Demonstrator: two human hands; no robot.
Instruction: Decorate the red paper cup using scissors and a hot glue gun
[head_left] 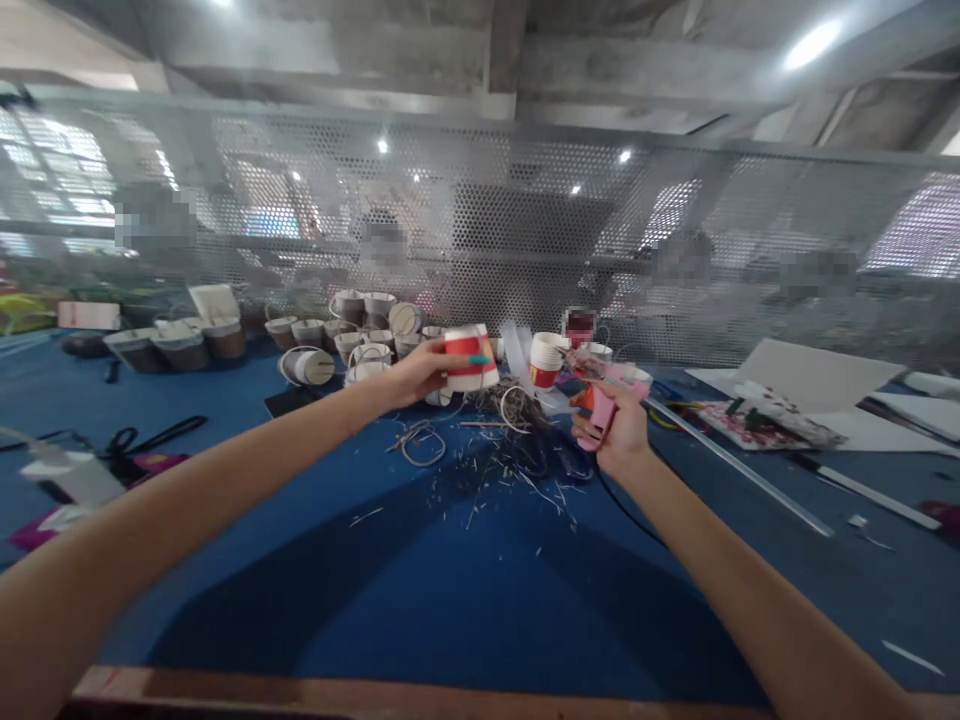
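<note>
A red and white paper cup (472, 345) is in my left hand (424, 368), held above the table with its wider end down. My left fingers wrap its side, and a green-painted nail shows. My right hand (622, 425) grips a pink hot glue gun (600, 412), its nozzle turned away toward the back. A long clear glue stick (739, 465) sticks out of the gun's rear to the right. Between my hands stands a stack of paper cups (549, 350). Just in front of it lies a tangle of grey-brown twine scraps (510, 405).
Several small grey-and-white buckets (367, 345) stand at the back left, and one bucket (306, 367) lies tipped over. A coil of cord (421, 443) and clippings lie on the blue table (450, 610). White sheets (825, 370) are at right. A perforated metal screen (510, 220) rises behind.
</note>
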